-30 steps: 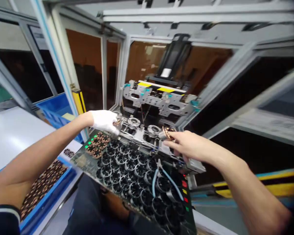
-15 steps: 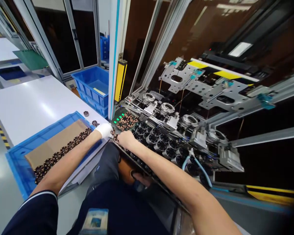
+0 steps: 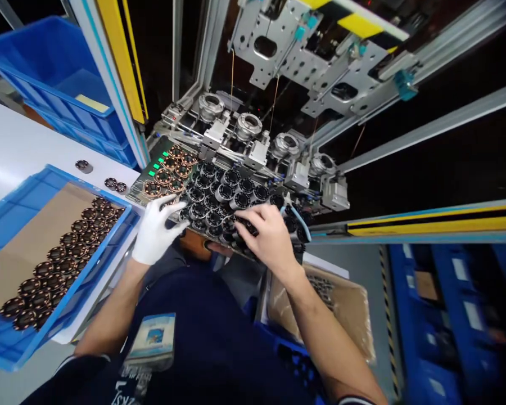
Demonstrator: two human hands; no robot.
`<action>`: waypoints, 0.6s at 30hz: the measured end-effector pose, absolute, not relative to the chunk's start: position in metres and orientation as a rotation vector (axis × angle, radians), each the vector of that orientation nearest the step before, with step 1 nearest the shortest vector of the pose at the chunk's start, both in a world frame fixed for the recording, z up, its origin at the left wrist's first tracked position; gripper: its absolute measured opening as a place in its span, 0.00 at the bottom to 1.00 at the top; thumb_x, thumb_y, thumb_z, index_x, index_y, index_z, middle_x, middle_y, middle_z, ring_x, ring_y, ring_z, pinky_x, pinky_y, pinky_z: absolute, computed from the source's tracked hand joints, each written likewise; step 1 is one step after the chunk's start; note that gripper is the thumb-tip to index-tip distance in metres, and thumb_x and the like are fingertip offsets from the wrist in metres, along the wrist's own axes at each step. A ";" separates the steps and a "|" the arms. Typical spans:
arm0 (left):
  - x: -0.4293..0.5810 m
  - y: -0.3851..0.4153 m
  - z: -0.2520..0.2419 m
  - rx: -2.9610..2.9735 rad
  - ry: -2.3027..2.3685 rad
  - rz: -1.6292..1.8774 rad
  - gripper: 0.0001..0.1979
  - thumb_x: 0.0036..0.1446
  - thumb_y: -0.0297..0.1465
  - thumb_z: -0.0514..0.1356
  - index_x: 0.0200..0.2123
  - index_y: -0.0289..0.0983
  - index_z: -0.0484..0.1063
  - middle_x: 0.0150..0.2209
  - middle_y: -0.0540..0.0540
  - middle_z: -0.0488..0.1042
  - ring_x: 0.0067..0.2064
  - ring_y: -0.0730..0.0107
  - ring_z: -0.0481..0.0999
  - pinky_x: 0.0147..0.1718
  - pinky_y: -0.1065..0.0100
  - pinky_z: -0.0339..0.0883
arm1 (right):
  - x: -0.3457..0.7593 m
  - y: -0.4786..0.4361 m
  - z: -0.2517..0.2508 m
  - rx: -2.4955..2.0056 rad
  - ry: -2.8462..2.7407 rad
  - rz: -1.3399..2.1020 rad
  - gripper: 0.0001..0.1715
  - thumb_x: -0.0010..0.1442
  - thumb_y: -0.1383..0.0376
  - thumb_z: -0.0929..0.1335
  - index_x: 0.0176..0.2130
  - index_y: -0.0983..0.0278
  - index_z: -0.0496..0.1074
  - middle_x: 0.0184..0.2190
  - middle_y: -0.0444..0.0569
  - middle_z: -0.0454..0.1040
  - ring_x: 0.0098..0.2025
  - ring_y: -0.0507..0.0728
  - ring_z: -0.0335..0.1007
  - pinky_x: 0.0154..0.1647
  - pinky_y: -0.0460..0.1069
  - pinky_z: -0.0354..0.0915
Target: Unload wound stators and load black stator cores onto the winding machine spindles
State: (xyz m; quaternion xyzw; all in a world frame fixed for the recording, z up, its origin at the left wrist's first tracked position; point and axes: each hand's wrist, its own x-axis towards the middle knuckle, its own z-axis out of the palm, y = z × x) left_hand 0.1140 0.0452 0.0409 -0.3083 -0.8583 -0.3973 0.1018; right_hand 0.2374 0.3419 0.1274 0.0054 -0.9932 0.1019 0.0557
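My left hand (image 3: 154,230), in a white glove, is at the left front corner of the rows of black stator cores (image 3: 224,193). Its thumb and fingers are apart, with no part visibly gripped. My bare right hand (image 3: 267,233) reaches over the front rows. Its thumb and bent fingers close around the sides of one black core; the fingers partly hide it. Copper-wound stators (image 3: 163,176) stand in a group beyond my left hand, beside green lit indicators (image 3: 157,166).
A blue tray (image 3: 8,349) with cardboard and wound stators lies left; loose stators (image 3: 83,165) sit beyond it. Winding fixtures (image 3: 248,126) line the machine behind the cores. Blue-handled pliers (image 3: 301,220) lie right. A lined box (image 3: 354,315) stands lower right, blue bins (image 3: 54,73) upper left.
My view has swung right and closer to the machine. My hands, earlier close together by the copper-wound stators, are now apart; the right has moved along the black cores.
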 end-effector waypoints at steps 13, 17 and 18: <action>0.066 0.171 0.086 -1.360 -2.660 -0.703 0.10 0.67 0.36 0.74 0.48 0.39 0.87 0.80 0.37 0.66 0.82 0.29 0.60 0.79 0.34 0.58 | 0.210 0.353 0.103 -0.134 -2.857 0.274 0.07 0.75 0.60 0.74 0.48 0.60 0.82 0.76 0.59 0.69 0.76 0.76 0.61 0.80 0.76 0.58; 0.066 0.157 0.087 -1.304 -2.677 -1.022 0.08 0.66 0.35 0.74 0.44 0.40 0.82 0.71 0.39 0.78 0.75 0.40 0.71 0.75 0.38 0.66 | 0.220 0.362 0.134 -0.081 -2.791 0.352 0.09 0.76 0.56 0.74 0.48 0.59 0.79 0.65 0.58 0.80 0.66 0.72 0.74 0.70 0.69 0.72; 0.063 0.154 0.089 -1.245 -2.671 -1.186 0.08 0.67 0.35 0.73 0.44 0.40 0.80 0.65 0.39 0.81 0.69 0.44 0.77 0.72 0.41 0.72 | 0.219 0.367 0.145 -0.079 -2.762 0.413 0.11 0.76 0.56 0.75 0.51 0.59 0.78 0.60 0.57 0.82 0.60 0.69 0.78 0.64 0.66 0.76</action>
